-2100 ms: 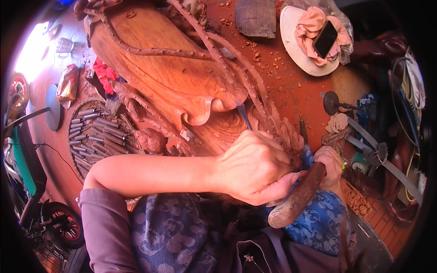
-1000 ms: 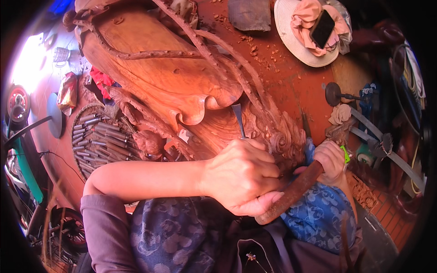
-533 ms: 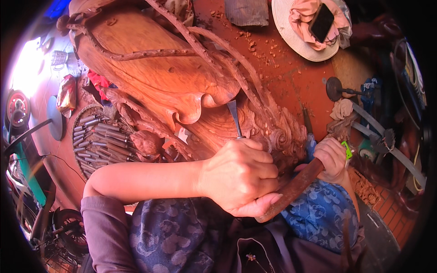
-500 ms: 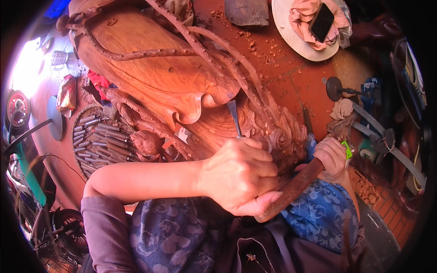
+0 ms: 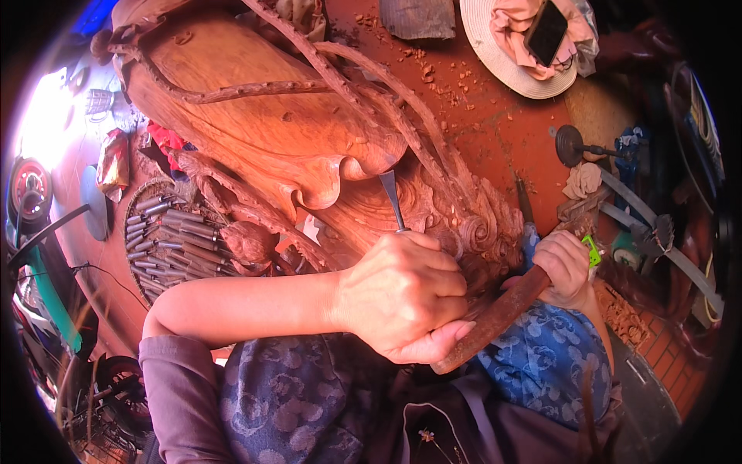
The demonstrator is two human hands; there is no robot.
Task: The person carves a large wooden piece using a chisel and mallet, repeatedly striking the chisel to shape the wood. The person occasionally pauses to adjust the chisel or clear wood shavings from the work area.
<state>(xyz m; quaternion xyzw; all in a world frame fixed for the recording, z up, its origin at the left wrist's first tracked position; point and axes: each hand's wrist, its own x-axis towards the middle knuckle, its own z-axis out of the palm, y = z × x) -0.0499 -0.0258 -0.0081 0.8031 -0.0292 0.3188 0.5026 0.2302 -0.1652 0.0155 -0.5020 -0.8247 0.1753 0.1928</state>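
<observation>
My left hand (image 5: 411, 298) is closed round the handle of a wood chisel (image 5: 392, 195), whose metal blade slants up from the fist. The blade's end meets a large reddish-brown wood carving (image 5: 255, 131), just under its curled, leaf-like lip. My right hand (image 5: 563, 268) grips a wooden club-shaped mallet (image 5: 498, 315), which slopes down to the left. Its thick end lies beside my left thumb; I cannot tell whether the two touch. Most of the chisel handle is hidden by the left fist.
A round basket (image 5: 130, 232) of several chisels stands left of the carving. At the upper right, a pale hat (image 5: 483, 58) holds a pink cloth and a phone (image 5: 546, 33). Wood chips (image 5: 429, 73) lie on the red table (image 5: 502, 131). A metal stand (image 5: 570, 145) is farther right.
The chisel and my left hand have shifted slightly left against the carving. My right hand and the mallet stay almost in place.
</observation>
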